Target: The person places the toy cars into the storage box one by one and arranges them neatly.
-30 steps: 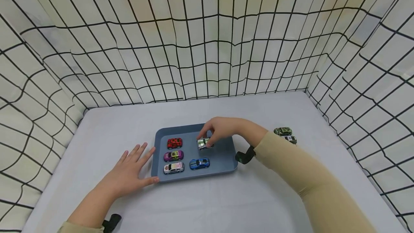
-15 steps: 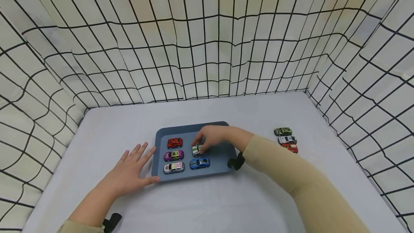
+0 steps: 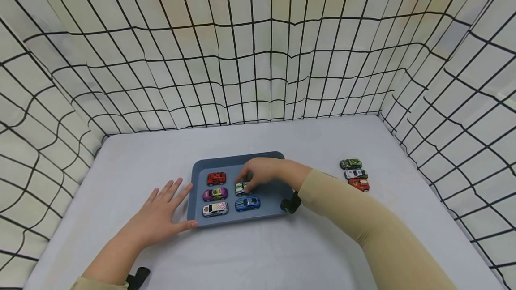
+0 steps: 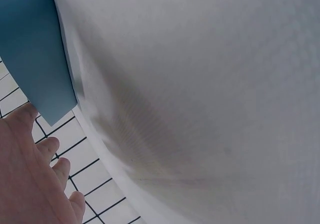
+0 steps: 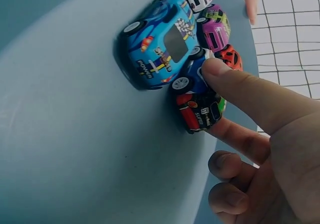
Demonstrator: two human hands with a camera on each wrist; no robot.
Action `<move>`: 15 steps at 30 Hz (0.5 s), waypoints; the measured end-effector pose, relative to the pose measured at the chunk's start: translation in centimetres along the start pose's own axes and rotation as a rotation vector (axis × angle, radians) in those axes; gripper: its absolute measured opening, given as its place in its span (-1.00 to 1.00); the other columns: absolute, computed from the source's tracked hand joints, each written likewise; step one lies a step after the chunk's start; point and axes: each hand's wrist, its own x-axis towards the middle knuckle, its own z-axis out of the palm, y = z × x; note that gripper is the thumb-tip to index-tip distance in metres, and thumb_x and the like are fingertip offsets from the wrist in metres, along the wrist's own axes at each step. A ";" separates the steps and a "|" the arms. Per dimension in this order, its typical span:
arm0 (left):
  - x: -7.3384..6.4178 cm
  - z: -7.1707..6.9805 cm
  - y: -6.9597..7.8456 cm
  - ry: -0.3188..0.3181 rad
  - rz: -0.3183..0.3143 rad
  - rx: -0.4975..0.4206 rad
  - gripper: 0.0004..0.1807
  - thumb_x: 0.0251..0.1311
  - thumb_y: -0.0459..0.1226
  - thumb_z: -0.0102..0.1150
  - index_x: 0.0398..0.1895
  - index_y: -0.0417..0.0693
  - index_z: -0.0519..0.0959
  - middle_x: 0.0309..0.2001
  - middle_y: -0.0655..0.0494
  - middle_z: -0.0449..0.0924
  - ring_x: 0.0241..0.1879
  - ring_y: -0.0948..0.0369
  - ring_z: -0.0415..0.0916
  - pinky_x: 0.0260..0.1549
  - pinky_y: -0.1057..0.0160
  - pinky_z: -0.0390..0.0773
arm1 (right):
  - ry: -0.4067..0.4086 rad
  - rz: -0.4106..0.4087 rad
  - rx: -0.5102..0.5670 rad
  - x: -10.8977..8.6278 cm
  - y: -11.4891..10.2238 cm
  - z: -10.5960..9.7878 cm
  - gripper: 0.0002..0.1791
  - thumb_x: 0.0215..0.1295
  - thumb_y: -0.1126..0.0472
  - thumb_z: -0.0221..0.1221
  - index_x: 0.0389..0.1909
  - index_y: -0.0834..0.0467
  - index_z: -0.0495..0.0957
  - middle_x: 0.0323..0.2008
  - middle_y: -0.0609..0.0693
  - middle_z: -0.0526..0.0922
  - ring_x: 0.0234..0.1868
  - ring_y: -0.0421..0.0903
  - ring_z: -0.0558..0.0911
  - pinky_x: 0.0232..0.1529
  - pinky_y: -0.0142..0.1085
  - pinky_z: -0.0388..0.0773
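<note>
My right hand (image 3: 264,173) pinches a white and green toy car (image 3: 240,189) between thumb and fingers, low over the blue-grey tray (image 3: 274,211). In the right wrist view this toy car (image 5: 200,111) shows a black and red rear, close beside the blue toy car (image 5: 162,43). A red toy car (image 3: 216,178), a purple and yellow one (image 3: 215,194) and a white one (image 3: 215,209) form a column on the tray's left side. My left hand (image 3: 159,216) lies with fingers spread beside the tray, its thumb at the front left corner.
To the right of the tray, a green camouflage toy car (image 3: 350,164), a white and black one (image 3: 356,174) and a red one (image 3: 359,185) stand close together on the white tabletop (image 3: 225,258). Black netting (image 3: 254,66) over white walls encloses the table's back and sides.
My right hand has moved left and a little nearer with the white and green toy car, to just behind the blue one. The red car on the right has come into sight. My left hand stays put.
</note>
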 end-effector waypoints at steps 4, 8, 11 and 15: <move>0.1 0.0 0.0 0.000 0.005 0.001 0.19 -0.04 0.50 0.10 0.56 0.01 0.12 0.54 -0.23 -0.03 0.50 -0.24 -0.12 0.41 -0.35 -0.15 | 0.021 0.005 -0.007 -0.3 0.1 -0.2 -0.50 0.23 -0.03 0.37 0.21 -0.15 0.59 -0.03 -0.18 0.63 0.04 -0.25 0.54 0.15 -0.31 0.49; 0.1 0.0 0.1 -0.008 0.002 -0.013 0.20 -0.04 0.51 0.09 0.57 0.03 0.11 0.54 -0.22 -0.04 0.51 -0.23 -0.13 0.41 -0.33 -0.17 | 0.041 -0.004 0.015 -0.8 0.1 -0.6 -0.49 0.21 -0.04 0.38 0.21 -0.15 0.60 -0.05 -0.20 0.62 0.01 -0.25 0.54 0.11 -0.33 0.50; 0.1 -0.2 0.2 -0.013 -0.004 -0.017 0.20 -0.05 0.52 0.08 0.57 0.03 0.11 0.54 -0.23 -0.05 0.51 -0.23 -0.14 0.41 -0.33 -0.17 | 0.061 -0.010 0.030 -1.3 0.2 -0.9 -0.50 0.21 -0.03 0.39 0.19 -0.14 0.61 -0.07 -0.20 0.62 -0.02 -0.24 0.54 0.04 -0.34 0.52; 0.0 -0.2 0.3 -0.018 -0.013 -0.012 0.21 -0.05 0.51 0.10 0.56 0.01 0.11 0.54 -0.24 -0.05 0.51 -0.23 -0.14 0.41 -0.34 -0.17 | 0.083 -0.006 0.054 -1.9 0.4 -1.3 -0.52 0.21 -0.04 0.38 0.18 -0.15 0.62 -0.09 -0.19 0.61 -0.08 -0.23 0.53 -0.05 -0.34 0.52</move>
